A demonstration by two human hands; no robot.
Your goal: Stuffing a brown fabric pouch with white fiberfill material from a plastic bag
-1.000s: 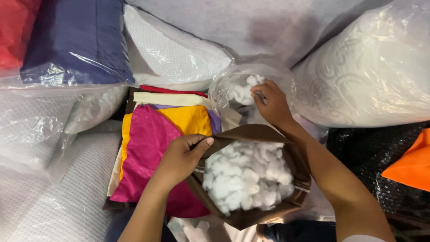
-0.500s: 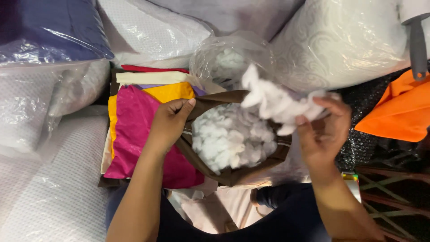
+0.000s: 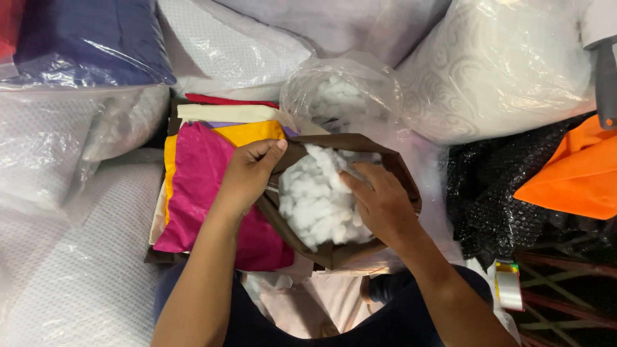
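Down comes the right hand (image 3: pixel 384 204): half a second ago it was lifted to the side with a clump of white stuffing, and now it presses flat into the white stuffing (image 3: pixel 316 196) inside the brown cover (image 3: pixel 334 252), fingers spread wide over the fluff and palm down. Whether any fluff is pinched under that palm, I cannot tell. That brown cover sits in the middle, just above the person's lap, its mouth gaping and packed white. The left hand (image 3: pixel 249 175) stays at the cover's left rim, fingers curled and thumb clamped on the brown edge, holding the opening apart.

Just behind the cover stands a clear plastic bag (image 3: pixel 340 93) with more white stuffing in it. To the left, touching the cover, lies a stack of folded fabrics (image 3: pixel 199 193), magenta on top, yellow, cream and red edges peeking out behind. Big plastic-wrapped white pillows (image 3: pixel 495 71) crowd all around, a dark blue wrapped cushion (image 3: pixel 90 38) sits top left, and orange cloth (image 3: pixel 572 177) over black sequinned material lies on the right.
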